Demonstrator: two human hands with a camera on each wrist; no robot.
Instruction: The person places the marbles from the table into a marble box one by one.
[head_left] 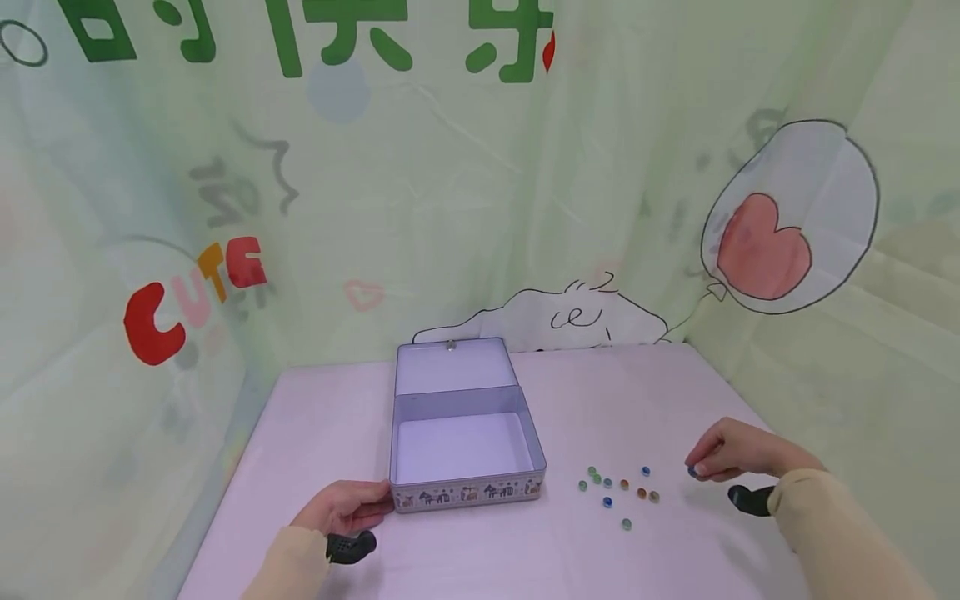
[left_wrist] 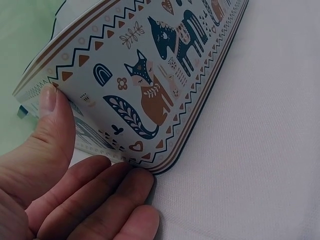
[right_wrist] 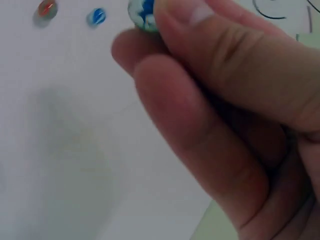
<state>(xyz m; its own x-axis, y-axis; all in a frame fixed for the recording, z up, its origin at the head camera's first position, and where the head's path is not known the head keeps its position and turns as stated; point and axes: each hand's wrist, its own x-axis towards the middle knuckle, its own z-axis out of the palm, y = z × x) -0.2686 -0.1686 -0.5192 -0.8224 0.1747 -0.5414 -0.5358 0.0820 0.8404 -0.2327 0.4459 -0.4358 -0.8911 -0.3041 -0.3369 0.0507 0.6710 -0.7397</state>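
Left hand (head_left: 345,505) touches tin box (head_left: 468,493) at its near-left corner, thumb high, fingers low, thumb apart from fingers, likely to stop it sliding; box sits on table (head_left: 337,425) with lid (head_left: 457,367) back, which leaves the inside reachable; 10 loose marbles (head_left: 624,484) lie right of it, probably within easy reach; right hand (head_left: 738,452) pinches 1 blue-and-white marble (right_wrist: 144,14) between thumb and fingers, likely because it's small and rolls
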